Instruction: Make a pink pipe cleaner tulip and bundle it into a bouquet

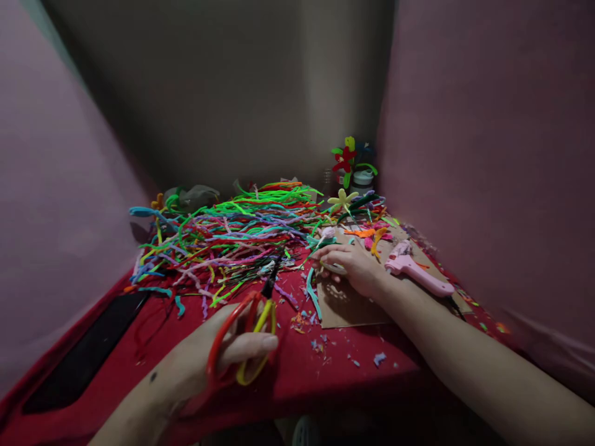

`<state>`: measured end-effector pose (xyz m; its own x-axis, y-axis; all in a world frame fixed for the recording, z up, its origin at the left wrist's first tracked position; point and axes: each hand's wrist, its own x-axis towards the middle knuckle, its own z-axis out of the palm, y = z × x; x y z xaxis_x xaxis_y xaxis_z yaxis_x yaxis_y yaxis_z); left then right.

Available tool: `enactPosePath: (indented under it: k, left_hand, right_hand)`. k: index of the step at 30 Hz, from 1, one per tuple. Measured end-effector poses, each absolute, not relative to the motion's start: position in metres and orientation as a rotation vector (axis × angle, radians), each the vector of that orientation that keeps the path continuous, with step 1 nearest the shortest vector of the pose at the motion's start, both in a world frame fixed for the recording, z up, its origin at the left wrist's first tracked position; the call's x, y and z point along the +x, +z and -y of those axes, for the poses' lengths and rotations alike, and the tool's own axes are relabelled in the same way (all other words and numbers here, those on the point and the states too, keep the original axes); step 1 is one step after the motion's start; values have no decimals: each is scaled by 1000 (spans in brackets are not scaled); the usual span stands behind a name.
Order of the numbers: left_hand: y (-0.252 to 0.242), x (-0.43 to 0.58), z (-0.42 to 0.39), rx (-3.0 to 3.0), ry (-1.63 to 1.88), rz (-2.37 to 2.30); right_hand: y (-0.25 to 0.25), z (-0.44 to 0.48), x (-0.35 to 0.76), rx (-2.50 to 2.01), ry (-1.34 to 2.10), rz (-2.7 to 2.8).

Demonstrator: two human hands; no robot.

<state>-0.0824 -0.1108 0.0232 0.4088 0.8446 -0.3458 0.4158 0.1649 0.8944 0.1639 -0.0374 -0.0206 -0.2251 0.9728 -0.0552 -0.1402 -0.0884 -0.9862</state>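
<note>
My left hand [218, 356] is closed around the red and yellow handles of a pair of scissors [253, 325], whose dark blades point away toward a big heap of coloured pipe cleaners [232, 238]. My right hand [351, 265] rests on a sheet of brown cardboard [346, 306], fingers curled over a small pale green piece that I cannot make out clearly. A teal pipe cleaner strip [312, 292] lies just left of that hand.
A pink glue gun [416, 272] lies on the cardboard to the right. Finished pipe cleaner flowers [348, 160] stand in a jar at the back right. A dark flat object [88, 356] lies at the left on the red cloth [325, 371]. Small scraps are scattered around.
</note>
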Motion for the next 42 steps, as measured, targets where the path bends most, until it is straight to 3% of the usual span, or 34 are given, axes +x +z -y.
enactPosePath:
  k: [6,42]
  left_hand:
    - [14,-50,98,1348,155,-918]
    - [11,-49,85,1521,93,-1037]
  right_hand:
    - [-21,37,163,-1025,1505,1218]
    - [-21,33,165,-1088,1484,1301]
